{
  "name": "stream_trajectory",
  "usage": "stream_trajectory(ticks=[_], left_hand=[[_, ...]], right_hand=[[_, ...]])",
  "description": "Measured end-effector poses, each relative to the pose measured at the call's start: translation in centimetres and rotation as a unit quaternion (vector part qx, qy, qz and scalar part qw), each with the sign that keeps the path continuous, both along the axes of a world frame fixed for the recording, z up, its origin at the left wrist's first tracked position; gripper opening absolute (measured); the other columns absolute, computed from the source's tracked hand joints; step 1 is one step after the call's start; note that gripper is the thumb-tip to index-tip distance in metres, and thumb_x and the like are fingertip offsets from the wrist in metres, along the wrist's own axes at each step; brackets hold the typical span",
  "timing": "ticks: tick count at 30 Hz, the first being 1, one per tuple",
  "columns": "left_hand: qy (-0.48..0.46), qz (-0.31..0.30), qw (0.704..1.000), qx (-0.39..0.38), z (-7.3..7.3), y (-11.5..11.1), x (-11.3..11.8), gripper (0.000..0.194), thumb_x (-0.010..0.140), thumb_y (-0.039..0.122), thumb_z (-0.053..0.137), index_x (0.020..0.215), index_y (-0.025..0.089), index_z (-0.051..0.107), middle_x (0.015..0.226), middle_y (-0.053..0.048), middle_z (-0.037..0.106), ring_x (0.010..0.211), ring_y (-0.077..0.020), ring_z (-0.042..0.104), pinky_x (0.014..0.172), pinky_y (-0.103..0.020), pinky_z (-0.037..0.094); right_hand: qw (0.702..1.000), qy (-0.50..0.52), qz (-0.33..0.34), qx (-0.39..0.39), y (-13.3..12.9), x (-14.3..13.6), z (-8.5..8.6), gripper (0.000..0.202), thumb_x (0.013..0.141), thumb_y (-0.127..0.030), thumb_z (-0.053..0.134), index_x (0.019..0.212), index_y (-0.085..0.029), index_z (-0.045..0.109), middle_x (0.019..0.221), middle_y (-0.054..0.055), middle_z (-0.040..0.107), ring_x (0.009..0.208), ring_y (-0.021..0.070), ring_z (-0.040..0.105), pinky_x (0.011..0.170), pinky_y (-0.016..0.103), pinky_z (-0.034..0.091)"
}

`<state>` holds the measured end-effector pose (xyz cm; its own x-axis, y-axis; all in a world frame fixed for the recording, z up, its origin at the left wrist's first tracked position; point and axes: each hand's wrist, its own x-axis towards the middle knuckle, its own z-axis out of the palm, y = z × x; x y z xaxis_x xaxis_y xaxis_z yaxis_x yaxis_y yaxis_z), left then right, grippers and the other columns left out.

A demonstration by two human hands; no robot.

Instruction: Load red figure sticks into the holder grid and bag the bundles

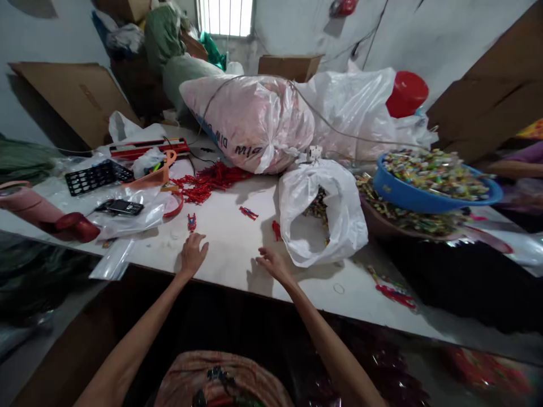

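My left hand (194, 254) is over the front of the white table (224, 249), fingers apart and holding nothing, just below a small red and blue figure (192, 221). My right hand (272, 261) hovers to the right with its fingers spread, also holding nothing. A red figure (276, 230) lies above it, beside an open white plastic bag (297, 243) with small colourful pieces inside. Another red and blue figure (248, 213) lies between and beyond the hands. Farther back is a pile of red strands or figures (207, 181).
Right of the bag, a blue basin (407, 195) heaped with small wrapped pieces rests on a larger basin. At left are a phone (126, 207), an orange basket (148, 180) and a pink bottle (31, 206). Large stuffed sacks (258, 121) stand behind. A person's arm (515, 168) shows at far right.
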<state>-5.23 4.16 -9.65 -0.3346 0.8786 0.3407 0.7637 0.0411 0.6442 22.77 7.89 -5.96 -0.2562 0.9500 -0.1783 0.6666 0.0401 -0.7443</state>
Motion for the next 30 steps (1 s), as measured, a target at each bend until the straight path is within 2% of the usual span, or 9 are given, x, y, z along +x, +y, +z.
stream_trajectory(ticks=[4,7,9,12,15,18,22,26,30], left_hand=[[0.136,0.094,0.982,-0.095,0.4,5.1,-2.2,0.048,0.086,0.03,0.054,0.132,0.016,0.054,0.139,-0.018,0.051,0.123,-0.0332,0.05,0.102,-0.05,0.043],[0.175,0.1,0.966,-0.16,0.0,7.4,-2.7,0.052,0.087,0.031,0.054,0.137,0.014,0.051,0.143,-0.02,0.049,0.126,-0.034,0.049,0.104,-0.05,0.041],[0.186,0.082,0.963,-0.176,-0.7,8.1,-2.7,0.048,0.089,0.028,0.053,0.135,0.016,0.053,0.143,-0.017,0.051,0.127,-0.0309,0.049,0.106,-0.048,0.039],[0.196,0.062,0.968,-0.147,-1.9,8.8,-2.9,0.046,0.09,0.028,0.052,0.136,0.022,0.054,0.145,-0.012,0.051,0.127,-0.0269,0.05,0.107,-0.044,0.04],[0.213,0.061,0.972,-0.079,-2.7,10.8,-3.7,0.053,0.09,0.038,0.054,0.14,0.022,0.049,0.151,-0.015,0.042,0.133,-0.0294,0.045,0.107,-0.045,0.04],[0.215,0.073,0.974,-0.023,-2.8,14.0,-5.0,0.06,0.091,0.045,0.052,0.145,0.02,0.044,0.156,-0.019,0.033,0.139,-0.0338,0.039,0.108,-0.05,0.039],[0.179,0.084,0.98,-0.012,-2.9,17.6,-6.0,0.073,0.089,0.051,0.053,0.15,0.015,0.034,0.157,-0.025,0.026,0.14,-0.0389,0.037,0.105,-0.053,0.041],[0.168,0.102,0.98,-0.019,-3.6,18.5,-5.7,0.083,0.088,0.055,0.054,0.154,0.016,0.023,0.158,-0.026,0.023,0.139,-0.0413,0.038,0.102,-0.055,0.043],[0.173,0.101,0.98,-0.019,-4.0,18.5,-5.3,0.085,0.085,0.055,0.058,0.155,0.02,0.023,0.159,-0.023,0.022,0.141,-0.0405,0.034,0.104,-0.054,0.042]], right_hand=[[0.978,-0.18,0.018,0.104,7.7,-4.4,2.2,0.046,0.087,-0.02,0.05,0.133,-0.014,0.052,0.13,0.016,0.059,0.114,0.0256,0.059,0.092,0.035,0.047],[0.957,-0.254,0.023,0.136,11.8,-6.6,2.6,0.046,0.091,-0.022,0.048,0.137,-0.015,0.047,0.136,0.016,0.053,0.124,0.0268,0.051,0.093,0.034,0.045],[0.951,-0.284,0.051,0.114,13.9,-7.9,2.1,0.047,0.092,-0.025,0.051,0.138,-0.018,0.046,0.138,0.015,0.052,0.126,0.0272,0.049,0.091,0.034,0.045],[0.939,-0.307,0.114,0.104,16.7,-9.8,0.6,0.039,0.093,-0.031,0.051,0.131,-0.022,0.055,0.131,0.012,0.058,0.124,0.0268,0.051,0.095,0.038,0.042],[0.937,-0.291,0.105,0.161,20.5,-12.0,-0.2,0.039,0.096,-0.037,0.048,0.129,-0.02,0.058,0.131,0.013,0.06,0.125,0.0273,0.051,0.102,0.041,0.037],[0.944,-0.249,0.103,0.188,25.8,-14.7,0.0,0.046,0.096,-0.042,0.048,0.134,-0.018,0.055,0.134,0.014,0.058,0.125,0.0281,0.051,0.101,0.039,0.039],[0.947,-0.211,0.119,0.209,34.2,-18.8,0.9,0.05,0.097,-0.046,0.044,0.136,-0.015,0.052,0.132,0.016,0.059,0.124,0.0268,0.053,0.1,0.035,0.04],[0.938,-0.231,0.118,0.231,41.8,-23.2,1.2,0.051,0.098,-0.045,0.042,0.131,-0.009,0.056,0.131,0.021,0.06,0.123,0.0292,0.053,0.104,0.038,0.037],[0.941,-0.224,0.14,0.211,46.7,-26.5,0.5,0.047,0.1,-0.039,0.038,0.133,-0.013,0.057,0.134,0.018,0.06,0.125,0.0279,0.054,0.106,0.038,0.036]])
